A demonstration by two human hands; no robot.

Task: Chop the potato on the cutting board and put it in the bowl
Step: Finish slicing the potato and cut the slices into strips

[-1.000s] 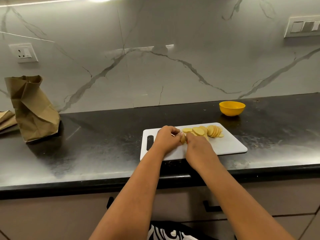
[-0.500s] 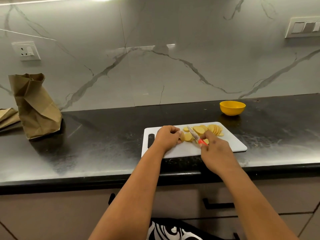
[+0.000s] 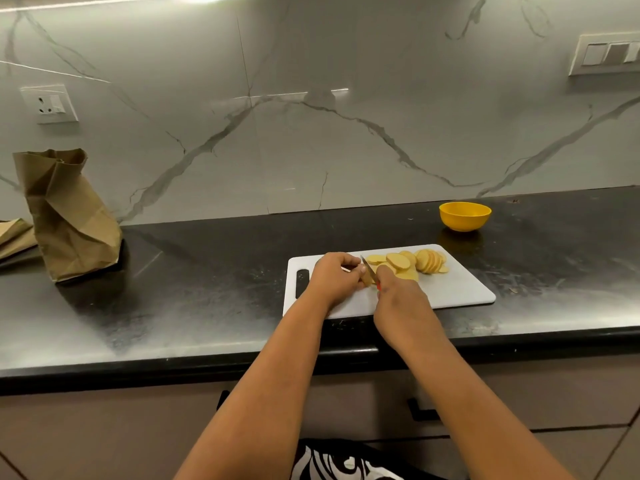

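A white cutting board (image 3: 457,291) lies on the black counter. Several round potato slices (image 3: 412,261) are spread across its far half. My left hand (image 3: 334,277) grips the small remaining potato end (image 3: 367,279) near the board's middle. My right hand (image 3: 398,294) holds a knife with a red handle; its blade (image 3: 367,266) stands against the potato end, right beside my left fingers. The handle is mostly hidden in my fist. A yellow bowl (image 3: 464,216) sits empty behind the board's right end.
A crumpled brown paper bag (image 3: 69,216) stands at the far left of the counter, with more brown paper (image 3: 14,235) beside it. The marble wall runs along the back. The counter's front edge (image 3: 207,363) lies just below the board.
My right hand, which had swung right with the knife lifted half a second ago, has come back left. The blade is down at the potato end again. My left hand stayed put.
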